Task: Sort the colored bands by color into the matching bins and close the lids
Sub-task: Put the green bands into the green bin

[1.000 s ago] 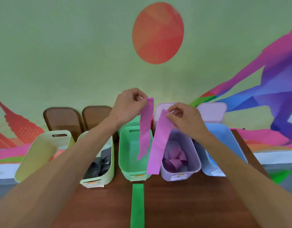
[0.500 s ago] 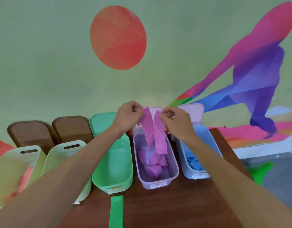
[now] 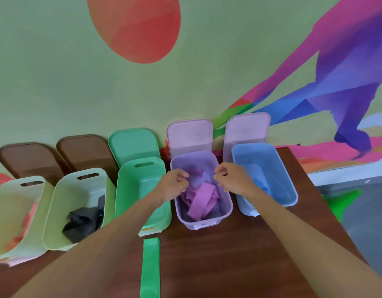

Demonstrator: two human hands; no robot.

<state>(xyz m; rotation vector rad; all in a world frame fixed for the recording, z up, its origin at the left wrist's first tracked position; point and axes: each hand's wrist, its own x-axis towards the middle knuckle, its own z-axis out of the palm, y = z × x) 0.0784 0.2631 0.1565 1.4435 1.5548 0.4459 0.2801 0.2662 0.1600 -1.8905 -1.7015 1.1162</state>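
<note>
Purple bands (image 3: 201, 201), crumpled in a loose heap inside the purple bin (image 3: 207, 220), fourth along the row of five on the bench (image 3: 228, 254). Just over that heap, left hand (image 3: 175, 186) and right hand (image 3: 230, 179), a gap between them, fingers loosely curled and gripping nothing. Behind the bin, its lilac lid (image 3: 190, 134), standing upright against the wall. Next on the left, the green bin (image 3: 132, 190), its green lid (image 3: 133, 143) likewise raised. In front of that bin, a green band (image 3: 150, 267) lying flat and straight on the bench. On the right, the blue bin (image 3: 278, 168) holding blue bands (image 3: 261, 183). Further left, a pale green bin (image 3: 56, 211) with black bands (image 3: 82, 220), then a pale yellow bin (image 3: 9, 201) with pinkish bands (image 3: 24, 224), blurred.
</note>
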